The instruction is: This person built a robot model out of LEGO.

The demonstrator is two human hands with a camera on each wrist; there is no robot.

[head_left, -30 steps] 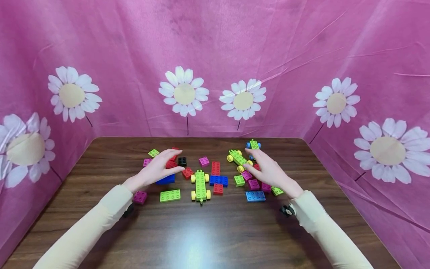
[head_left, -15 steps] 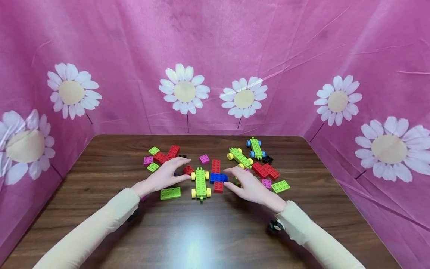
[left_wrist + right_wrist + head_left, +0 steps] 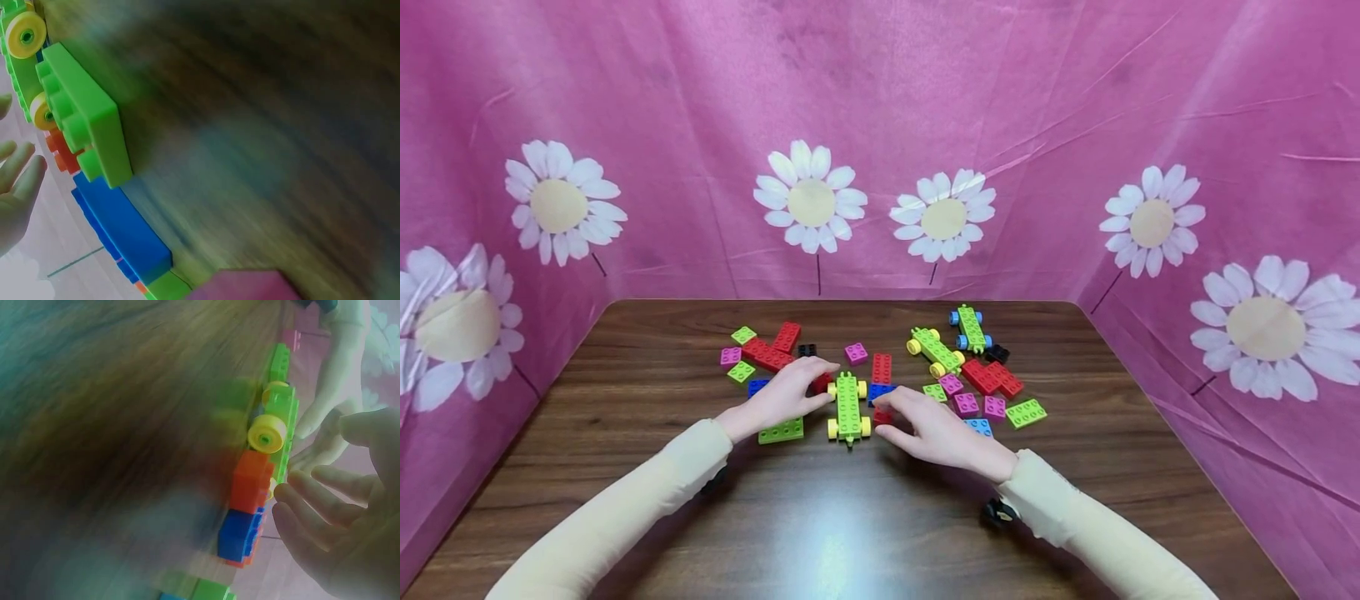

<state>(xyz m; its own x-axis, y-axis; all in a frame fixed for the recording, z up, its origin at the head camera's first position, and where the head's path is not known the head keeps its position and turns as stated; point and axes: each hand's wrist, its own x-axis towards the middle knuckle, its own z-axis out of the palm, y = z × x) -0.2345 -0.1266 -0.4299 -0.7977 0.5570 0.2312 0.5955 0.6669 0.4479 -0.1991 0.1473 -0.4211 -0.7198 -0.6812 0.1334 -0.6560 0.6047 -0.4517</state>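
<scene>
One green wheeled base (image 3: 848, 410) lies between left hand (image 3: 775, 394) and right hand (image 3: 942, 433), fingers (image 3: 897, 402) parted.

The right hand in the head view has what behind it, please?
Behind the right hand, parts of a blue brick, red brick and pale-blue brick show; their covered portions cannot be seen.

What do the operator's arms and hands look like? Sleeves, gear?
Left sleeve and right sleeve: long, plain, cream. Left hand and right hand: bare, no gloves. Black device under the right wrist, with a small pale spot; another under the left, mostly hidden.
</scene>
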